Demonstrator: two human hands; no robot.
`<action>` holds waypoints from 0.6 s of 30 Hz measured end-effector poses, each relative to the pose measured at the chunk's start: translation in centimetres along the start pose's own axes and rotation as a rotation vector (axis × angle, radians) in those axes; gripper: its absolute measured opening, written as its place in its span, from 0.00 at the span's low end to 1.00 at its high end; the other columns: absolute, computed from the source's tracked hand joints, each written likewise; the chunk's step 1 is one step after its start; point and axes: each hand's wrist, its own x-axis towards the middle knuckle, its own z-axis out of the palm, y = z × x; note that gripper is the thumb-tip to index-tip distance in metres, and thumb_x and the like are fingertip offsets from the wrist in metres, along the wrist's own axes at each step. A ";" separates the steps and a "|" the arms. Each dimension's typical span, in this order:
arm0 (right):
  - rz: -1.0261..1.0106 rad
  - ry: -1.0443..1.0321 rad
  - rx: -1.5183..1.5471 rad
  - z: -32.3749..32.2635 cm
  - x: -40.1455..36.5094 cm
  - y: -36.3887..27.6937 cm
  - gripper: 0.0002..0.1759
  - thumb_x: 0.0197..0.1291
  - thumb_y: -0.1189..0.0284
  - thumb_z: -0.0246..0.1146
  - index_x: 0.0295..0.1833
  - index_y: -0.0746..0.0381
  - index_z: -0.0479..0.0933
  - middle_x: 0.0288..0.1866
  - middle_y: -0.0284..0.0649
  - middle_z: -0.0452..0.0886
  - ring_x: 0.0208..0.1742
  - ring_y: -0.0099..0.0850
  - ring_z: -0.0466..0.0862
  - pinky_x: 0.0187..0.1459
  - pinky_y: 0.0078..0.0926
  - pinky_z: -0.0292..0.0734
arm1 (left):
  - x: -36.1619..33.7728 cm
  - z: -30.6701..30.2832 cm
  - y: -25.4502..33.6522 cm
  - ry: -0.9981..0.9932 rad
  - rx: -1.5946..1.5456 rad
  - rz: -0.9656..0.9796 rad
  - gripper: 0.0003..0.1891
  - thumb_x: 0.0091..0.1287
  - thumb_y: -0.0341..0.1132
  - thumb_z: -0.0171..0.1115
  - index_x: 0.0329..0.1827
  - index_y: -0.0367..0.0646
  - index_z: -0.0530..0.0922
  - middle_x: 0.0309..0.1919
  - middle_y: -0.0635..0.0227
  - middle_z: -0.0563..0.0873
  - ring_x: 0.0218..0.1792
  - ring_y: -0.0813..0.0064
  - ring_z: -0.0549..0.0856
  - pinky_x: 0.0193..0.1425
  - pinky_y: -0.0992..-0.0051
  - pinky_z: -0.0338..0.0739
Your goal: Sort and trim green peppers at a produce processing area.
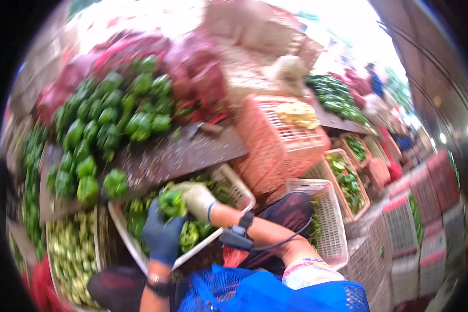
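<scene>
A green bell pepper (172,204) is held between my two gloved hands, over a white crate (240,200) of green peppers and pieces. My left hand (164,234), in a dark blue glove, grips it from the near left side. My right hand (197,200), in a whitish glove, closes on its right side; those fingertips are partly hidden and blurred. Beyond the crate, a dark board (166,156) carries a heap of green bell peppers (108,114). A knife with a brown handle (211,129) lies at the board's far edge.
An upturned orange crate (268,156) stands right of the board, with yellowish pieces (297,114) on top. A white crate (335,234) is by my right knee. Left, a crate holds pale green pieces (73,255). Red mesh sacks (197,70) lie behind; stacked crates (400,223) line the right.
</scene>
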 end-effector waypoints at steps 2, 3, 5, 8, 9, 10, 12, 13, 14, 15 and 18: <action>0.629 -0.261 0.815 -6.6 0.3 -6.2 0.23 0.57 0.73 0.65 0.61 0.62 0.83 0.47 0.35 0.87 0.46 0.25 0.85 0.46 0.25 0.82 | -1.0 -2.1 1.5 -0.122 -0.246 -0.007 0.31 0.61 0.27 0.72 0.70 0.32 0.75 0.55 0.64 0.87 0.54 0.74 0.86 0.61 0.73 0.81; 0.549 -0.301 0.861 -9.0 0.1 -7.6 0.26 0.56 0.74 0.65 0.63 0.62 0.82 0.48 0.35 0.86 0.45 0.22 0.84 0.45 0.23 0.81 | -0.6 -3.9 2.4 -0.248 -0.289 -0.108 0.32 0.60 0.25 0.72 0.70 0.32 0.75 0.56 0.63 0.87 0.54 0.75 0.86 0.61 0.73 0.81; 0.345 -0.282 0.928 -9.2 -1.2 -8.2 0.31 0.56 0.75 0.64 0.68 0.62 0.78 0.50 0.35 0.85 0.43 0.18 0.81 0.43 0.20 0.79 | -0.7 -5.1 2.7 -0.366 -0.319 -0.255 0.33 0.58 0.23 0.71 0.70 0.32 0.75 0.56 0.62 0.87 0.53 0.76 0.86 0.60 0.73 0.81; 0.282 -0.166 1.134 -6.3 -2.3 -7.3 0.31 0.56 0.78 0.62 0.70 0.62 0.77 0.55 0.37 0.85 0.41 0.17 0.80 0.44 0.17 0.76 | 0.2 -3.6 2.1 -0.321 -0.179 -0.156 0.34 0.56 0.25 0.72 0.70 0.32 0.74 0.53 0.63 0.88 0.50 0.74 0.87 0.58 0.73 0.82; 0.481 -0.167 1.310 -6.0 -2.4 -7.4 0.27 0.57 0.78 0.62 0.66 0.63 0.80 0.56 0.38 0.86 0.42 0.17 0.80 0.45 0.16 0.77 | -0.2 -3.4 1.9 -0.257 -0.059 -0.017 0.35 0.56 0.26 0.72 0.70 0.32 0.75 0.52 0.64 0.89 0.49 0.73 0.87 0.57 0.72 0.82; 0.567 -0.111 1.255 -7.0 -2.0 -8.9 0.29 0.56 0.80 0.61 0.66 0.68 0.79 0.46 0.39 0.88 0.42 0.23 0.82 0.50 0.21 0.79 | -0.3 -3.3 1.4 -0.187 0.057 0.122 0.35 0.56 0.27 0.73 0.70 0.33 0.75 0.51 0.64 0.89 0.49 0.72 0.88 0.56 0.72 0.82; 0.432 -0.135 0.933 -5.9 -2.4 -8.0 0.31 0.56 0.75 0.65 0.68 0.66 0.78 0.49 0.41 0.88 0.45 0.25 0.83 0.51 0.23 0.78 | -0.7 -3.6 0.3 -0.174 0.187 0.136 0.43 0.51 0.32 0.77 0.73 0.33 0.71 0.44 0.55 0.91 0.45 0.60 0.91 0.53 0.66 0.84; 0.414 -0.146 0.826 -5.4 -2.5 -7.7 0.32 0.56 0.72 0.67 0.70 0.64 0.77 0.51 0.43 0.87 0.47 0.27 0.84 0.52 0.24 0.78 | -0.7 -3.8 0.2 -0.195 0.300 0.149 0.44 0.51 0.33 0.77 0.74 0.34 0.70 0.44 0.53 0.91 0.45 0.58 0.91 0.53 0.64 0.84; 0.397 -0.156 0.719 -4.9 -2.7 -7.5 0.34 0.56 0.70 0.68 0.72 0.62 0.76 0.53 0.44 0.87 0.49 0.28 0.84 0.54 0.26 0.78 | -0.6 -3.9 0.2 -0.211 0.411 0.161 0.45 0.50 0.34 0.78 0.74 0.35 0.70 0.43 0.52 0.91 0.45 0.56 0.92 0.52 0.63 0.84; 0.533 -0.178 0.689 -6.0 -1.8 -9.7 0.34 0.56 0.70 0.68 0.72 0.62 0.76 0.55 0.45 0.87 0.51 0.29 0.84 0.55 0.26 0.78 | -0.4 -3.6 -0.2 -0.213 0.381 0.120 0.40 0.50 0.38 0.78 0.69 0.38 0.76 0.44 0.48 0.91 0.43 0.53 0.92 0.50 0.61 0.84; 0.687 -0.181 0.658 -5.0 -1.5 -10.5 0.36 0.55 0.71 0.70 0.73 0.61 0.76 0.63 0.48 0.83 0.57 0.31 0.83 0.60 0.27 0.77 | 0.0 -3.5 -1.7 -0.184 0.418 0.009 0.30 0.52 0.39 0.77 0.59 0.41 0.82 0.41 0.52 0.91 0.40 0.55 0.91 0.48 0.61 0.84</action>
